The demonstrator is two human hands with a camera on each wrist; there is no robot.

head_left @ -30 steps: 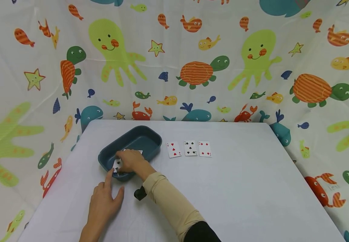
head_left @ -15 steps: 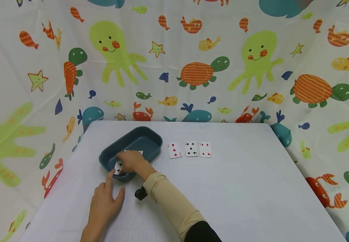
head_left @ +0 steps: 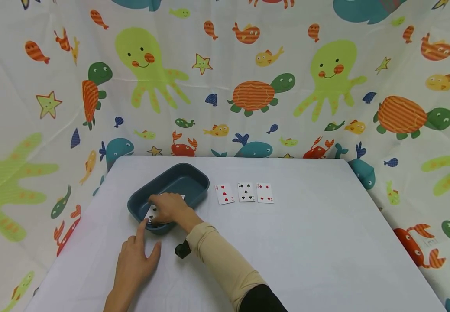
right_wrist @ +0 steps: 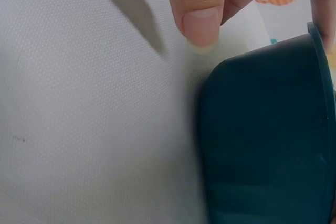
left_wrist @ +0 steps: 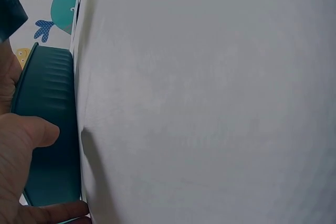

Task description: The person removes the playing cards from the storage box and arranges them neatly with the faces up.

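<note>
My right hand (head_left: 168, 207) reaches down into a dark teal tub (head_left: 189, 175) at the left of the table. Its fingers are curled over a black-suited playing card (head_left: 151, 213), with the thumb at the card's lower edge; the exact grip is partly hidden. More white card edge (head_left: 182, 196) shows beyond the knuckles. My left hand (head_left: 133, 264) lies beside the tub, index fingertip touching the near-left rim, thumb apart from it. In the left wrist view, its thumb (left_wrist: 39, 131) is near the tub's side wall (left_wrist: 52, 93).
Three face-up cards lie in a row right of the tub: a heart card (head_left: 224, 193), a spade card (head_left: 246, 192) and a diamond card (head_left: 264, 193). A white cloth (head_left: 306, 242) covers the table. Behind hangs a sea-animal curtain (head_left: 217, 47).
The card under my right hand has shifted and turned slightly inside the tub. My left hand keeps its place at the rim, and the three cards in the row stay put.
</note>
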